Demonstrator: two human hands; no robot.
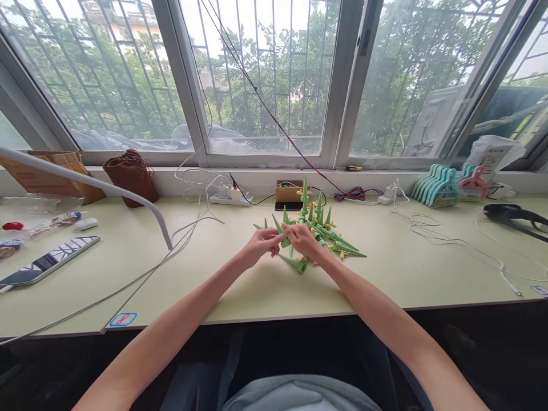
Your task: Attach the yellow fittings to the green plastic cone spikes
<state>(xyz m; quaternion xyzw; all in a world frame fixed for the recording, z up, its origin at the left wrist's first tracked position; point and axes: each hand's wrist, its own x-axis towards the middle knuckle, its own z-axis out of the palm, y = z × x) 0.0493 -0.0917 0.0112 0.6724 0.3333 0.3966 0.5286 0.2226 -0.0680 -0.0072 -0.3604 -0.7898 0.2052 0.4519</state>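
Note:
Together, my left hand and my right hand grip a green plastic cone, its pointed tip showing between them. Fingers of both hands are closed round it and hide its base. Just behind and to the right lies a pile of green cones with small yellow clips, some upright and some on their sides. One loose green cone with a hollow end lies on the table below my right hand. Another cone points to the right, beside my right wrist.
Behind the pile are a small cardboard box and a dark phone. A power strip and white cables lie left; coiled wires, teal hangers and black headgear are right. A brown pouch stands by the window.

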